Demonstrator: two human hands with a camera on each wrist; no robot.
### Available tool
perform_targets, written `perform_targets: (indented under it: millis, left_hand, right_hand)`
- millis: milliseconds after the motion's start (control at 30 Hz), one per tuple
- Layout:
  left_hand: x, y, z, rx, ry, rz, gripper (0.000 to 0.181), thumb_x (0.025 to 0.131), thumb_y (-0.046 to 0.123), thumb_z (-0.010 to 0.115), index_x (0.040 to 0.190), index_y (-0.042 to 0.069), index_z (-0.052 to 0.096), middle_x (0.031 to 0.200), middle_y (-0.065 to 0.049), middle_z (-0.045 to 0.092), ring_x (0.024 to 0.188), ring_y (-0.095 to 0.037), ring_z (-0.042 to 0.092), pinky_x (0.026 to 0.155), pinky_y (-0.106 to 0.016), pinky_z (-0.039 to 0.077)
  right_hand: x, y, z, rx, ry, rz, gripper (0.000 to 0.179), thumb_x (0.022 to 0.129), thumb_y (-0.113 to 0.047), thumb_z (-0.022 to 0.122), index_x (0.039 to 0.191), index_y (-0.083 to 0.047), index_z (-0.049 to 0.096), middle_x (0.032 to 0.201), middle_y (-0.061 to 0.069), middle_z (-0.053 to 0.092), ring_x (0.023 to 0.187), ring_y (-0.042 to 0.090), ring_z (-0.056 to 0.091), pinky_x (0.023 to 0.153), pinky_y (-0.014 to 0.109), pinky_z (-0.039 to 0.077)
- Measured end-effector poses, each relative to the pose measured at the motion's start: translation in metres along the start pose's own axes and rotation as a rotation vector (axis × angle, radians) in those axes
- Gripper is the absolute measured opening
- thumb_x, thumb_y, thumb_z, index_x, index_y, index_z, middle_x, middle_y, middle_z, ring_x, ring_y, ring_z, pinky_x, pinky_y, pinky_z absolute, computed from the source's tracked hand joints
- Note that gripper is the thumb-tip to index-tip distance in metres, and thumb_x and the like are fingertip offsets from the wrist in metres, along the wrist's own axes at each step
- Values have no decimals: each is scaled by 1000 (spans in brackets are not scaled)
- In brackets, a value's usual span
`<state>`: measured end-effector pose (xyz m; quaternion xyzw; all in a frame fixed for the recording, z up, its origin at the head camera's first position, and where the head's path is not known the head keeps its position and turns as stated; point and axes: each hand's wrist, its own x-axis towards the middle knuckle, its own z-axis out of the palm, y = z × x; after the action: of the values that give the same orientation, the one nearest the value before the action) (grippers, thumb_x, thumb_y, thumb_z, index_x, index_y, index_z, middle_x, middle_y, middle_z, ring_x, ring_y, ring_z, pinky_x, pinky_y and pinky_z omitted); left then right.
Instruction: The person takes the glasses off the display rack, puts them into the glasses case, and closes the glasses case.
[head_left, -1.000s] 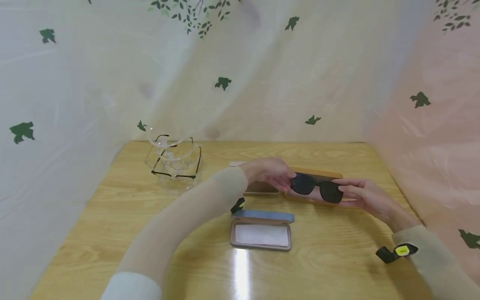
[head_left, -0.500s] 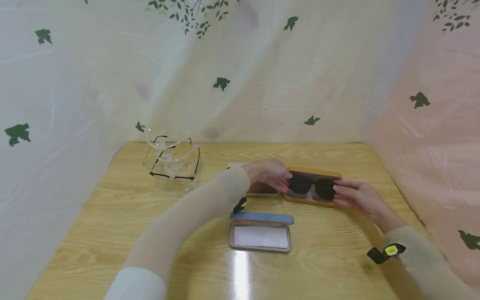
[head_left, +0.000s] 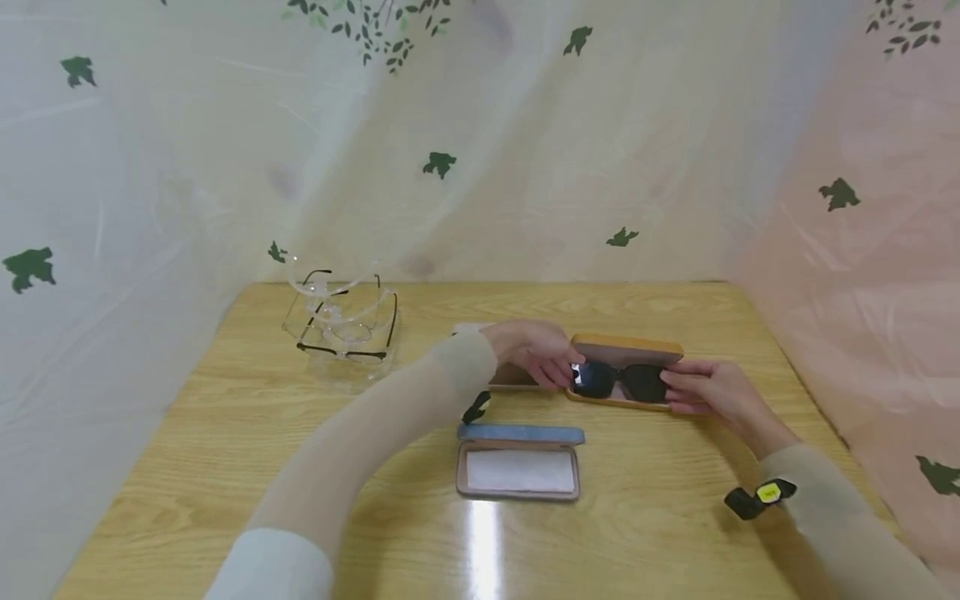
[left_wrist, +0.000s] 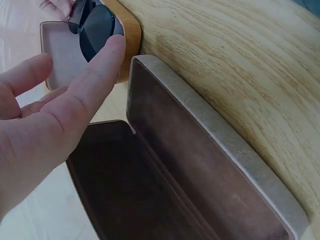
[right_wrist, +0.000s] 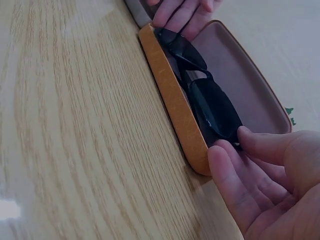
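Note:
Black sunglasses (head_left: 643,383) sit low in an opened orange-brown glasses case (right_wrist: 172,97) with a mauve lining. My right hand (head_left: 712,396) pinches their right end between thumb and fingers at the case's edge. At the other end, my left hand (head_left: 536,354) has its fingers extended; in the left wrist view the thumb stands apart while a fingertip reaches the lens edge. Under that hand lies a second opened case, grey with a dark brown lining (left_wrist: 200,162), partly hidden by it in the head view.
Nearer the front lies an opened blue case (head_left: 521,433) with a white cloth (head_left: 520,472) inside. Several glasses, some clear-framed, some dark-framed (head_left: 347,353), stand stacked at the back left. Pale printed curtains (head_left: 510,208) border the wooden table (head_left: 225,467).
The sunglasses have gone down from above the orange-brown case into it, shifting slightly left. My right hand moved left and down with them. My left hand stayed nearly in place.

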<state>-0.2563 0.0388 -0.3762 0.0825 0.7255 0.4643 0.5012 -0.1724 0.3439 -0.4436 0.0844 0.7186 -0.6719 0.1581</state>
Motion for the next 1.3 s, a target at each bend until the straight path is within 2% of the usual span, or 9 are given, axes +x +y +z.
perform_targets:
  millis: [133,233,367,533,767,967,1100,1200,1300]
  left_hand:
    - [1,-2,-2,-19,-6,-3,40,105,17,57,135,-8,52,122,-27,65,118,-39,64,102,-51,51]
    - [1,-3,-2,-35,-10,-1,42,105,19,57,138,-8,52,122,-27,65,119,-39,63,103,-51,51]
    - [1,-4,-1,-26,-1,17,45,105,22,58,140,-7,52,126,-25,64,122,-38,61,102,-50,51]
    - [2,-3,2,-9,22,48,50,105,23,57,145,-6,47,141,-24,55,128,-37,57,103,-50,51]
    - [3,-3,0,-30,46,88,50,105,24,57,144,-6,48,142,-23,55,128,-38,56,104,-51,50]
    - [-2,-3,0,-24,59,84,60,105,36,58,147,-4,45,135,-27,58,122,-41,60,99,-51,53]
    - [-4,-1,3,-35,64,65,71,104,49,52,157,5,33,139,-31,52,123,-45,58,97,-52,55]
    - [-4,1,4,-52,78,53,71,104,53,48,159,11,30,142,-34,48,123,-48,56,96,-54,54]
    - [-3,3,6,-61,86,40,70,105,54,45,160,15,29,145,-34,45,122,-50,56,96,-56,54]
  right_hand:
    - [2,-2,2,-45,13,16,54,95,-14,74,135,14,50,94,5,76,78,17,75,74,37,63]
    - [3,-2,1,-54,19,21,49,95,-15,74,132,11,53,94,3,76,77,17,75,74,37,63]
    - [5,-2,0,-30,40,22,36,95,-14,74,123,3,61,93,1,75,78,15,74,74,36,63]
    - [8,1,-4,26,51,4,29,95,-9,73,120,3,64,96,-1,75,82,14,74,75,34,62]
    - [11,-1,-1,16,57,-12,43,95,-8,73,128,8,51,96,-1,75,80,14,73,74,33,63]
    - [11,-3,-4,32,45,-22,44,94,-4,73,127,-5,43,94,-5,73,76,15,71,71,36,63]
    - [10,-10,-11,34,19,-8,42,99,-12,68,131,-17,40,107,-2,66,82,16,67,74,39,63]
    - [9,-17,-12,-57,-17,4,57,104,-32,60,149,-11,32,132,19,55,93,14,66,80,40,62]
    - [9,-23,-10,-124,-81,19,79,107,-47,46,160,0,11,153,34,28,103,13,63,88,43,60]
